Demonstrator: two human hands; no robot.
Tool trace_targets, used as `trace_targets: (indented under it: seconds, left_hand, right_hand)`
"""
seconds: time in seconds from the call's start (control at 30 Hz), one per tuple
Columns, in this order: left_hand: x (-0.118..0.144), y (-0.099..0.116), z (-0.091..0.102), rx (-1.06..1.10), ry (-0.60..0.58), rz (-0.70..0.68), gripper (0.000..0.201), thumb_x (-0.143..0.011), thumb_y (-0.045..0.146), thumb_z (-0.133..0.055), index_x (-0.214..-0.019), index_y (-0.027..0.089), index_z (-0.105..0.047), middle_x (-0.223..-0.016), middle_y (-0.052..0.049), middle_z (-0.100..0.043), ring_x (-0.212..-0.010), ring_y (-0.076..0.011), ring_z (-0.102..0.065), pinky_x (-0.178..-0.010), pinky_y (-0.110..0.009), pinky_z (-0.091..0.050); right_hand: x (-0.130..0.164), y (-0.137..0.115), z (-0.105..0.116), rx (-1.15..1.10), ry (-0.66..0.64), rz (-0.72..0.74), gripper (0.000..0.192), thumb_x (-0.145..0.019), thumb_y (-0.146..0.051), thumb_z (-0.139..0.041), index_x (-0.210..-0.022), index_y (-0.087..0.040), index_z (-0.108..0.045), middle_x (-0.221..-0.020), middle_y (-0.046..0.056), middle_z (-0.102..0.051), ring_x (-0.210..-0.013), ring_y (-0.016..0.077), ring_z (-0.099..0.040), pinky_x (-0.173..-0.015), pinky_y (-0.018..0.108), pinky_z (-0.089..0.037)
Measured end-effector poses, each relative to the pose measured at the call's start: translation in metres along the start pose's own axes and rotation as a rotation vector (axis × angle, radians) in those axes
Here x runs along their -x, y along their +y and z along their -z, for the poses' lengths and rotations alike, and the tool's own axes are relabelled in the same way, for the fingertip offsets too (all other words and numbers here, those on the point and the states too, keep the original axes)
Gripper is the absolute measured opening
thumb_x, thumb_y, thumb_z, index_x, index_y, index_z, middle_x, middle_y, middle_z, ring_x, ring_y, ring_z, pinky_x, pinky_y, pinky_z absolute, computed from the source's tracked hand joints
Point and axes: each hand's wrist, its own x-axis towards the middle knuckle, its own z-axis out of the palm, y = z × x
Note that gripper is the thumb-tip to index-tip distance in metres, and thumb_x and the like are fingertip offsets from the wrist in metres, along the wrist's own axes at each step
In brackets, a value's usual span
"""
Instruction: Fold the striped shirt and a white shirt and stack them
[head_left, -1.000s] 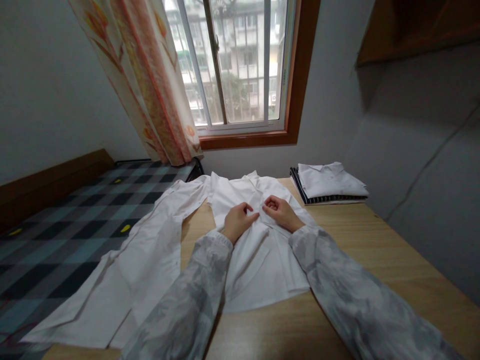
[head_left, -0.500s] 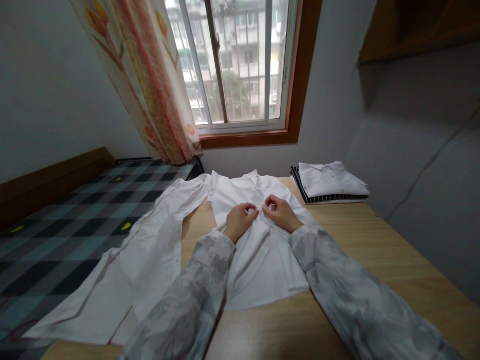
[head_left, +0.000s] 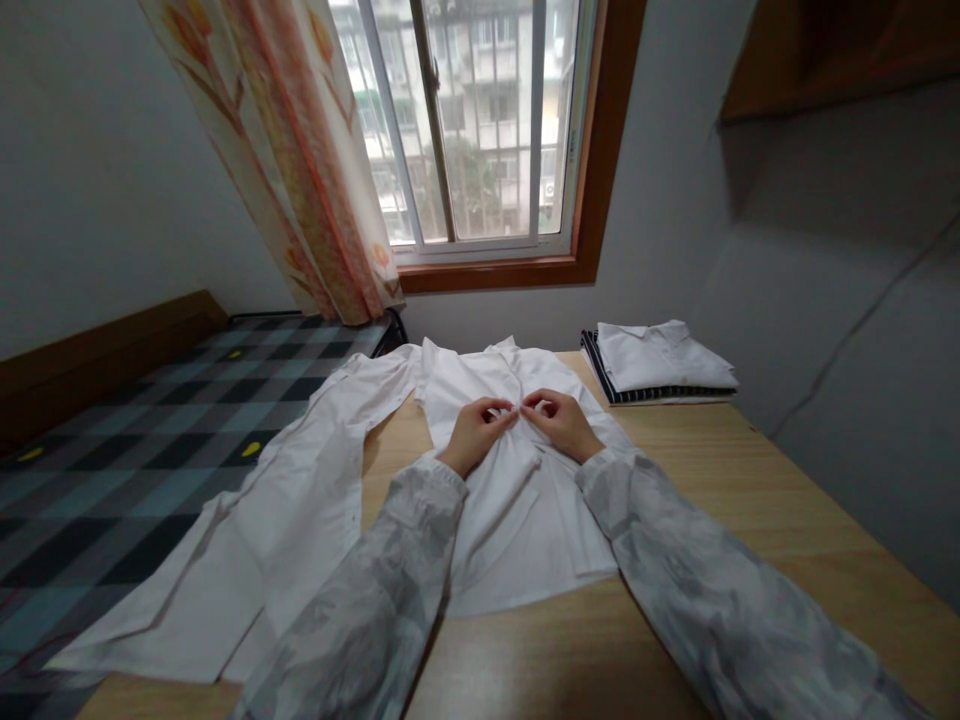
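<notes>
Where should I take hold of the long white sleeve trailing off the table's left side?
Probably at the cuff end of the white sleeve, coming from the left: it lies flat and hangs past the wooden table edge, so fingers can slip underneath.

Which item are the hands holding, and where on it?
Both the left hand and right hand pinch the white shirt at its front centre, below the collar.

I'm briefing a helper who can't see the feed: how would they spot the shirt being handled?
Start at the window and drop to the wooden table below it. The white shirt lies flat at the middle, both hands pinching its front. Unlike the folded stack at the far right corner, it is spread open, one sleeve trailing toward the checked bed.
</notes>
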Motion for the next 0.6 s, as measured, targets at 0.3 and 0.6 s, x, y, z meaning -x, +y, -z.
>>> trace_targets:
  seconds: [0.3,0.6]
  left_hand:
    - [-0.0001,-0.0001,0.0019,-0.009,-0.019,0.014,0.038,-0.079,0.047,-0.083,-0.098,0.014,-0.086,-0.076,-0.005,-0.076,-0.061,-0.0132,-0.056,-0.057,-0.025,-0.039]
    - [0.001,0.0023,0.0003,0.082,0.037,0.039,0.042,-0.077,0.051,-0.089,-0.097,0.014,-0.086,-0.087,-0.009,-0.082,-0.069,-0.0159,-0.065,-0.063,-0.027,-0.047]
  right_hand:
    - [0.0047,-0.0103,-0.0042,0.146,0.011,0.102,0.023,-0.093,-0.041,-0.067,-0.095,-0.021,-0.078,-0.088,0.005,-0.074,-0.07,0.017,-0.059,-0.067,0.03,-0.047]
    - [0.0064,-0.0101,-0.0029,0.356,0.064,0.098,0.016,-0.09,-0.029,-0.068,-0.099,-0.021,-0.078,-0.092,0.004,-0.077,-0.073,0.0169,-0.062,-0.074,0.029,-0.048]
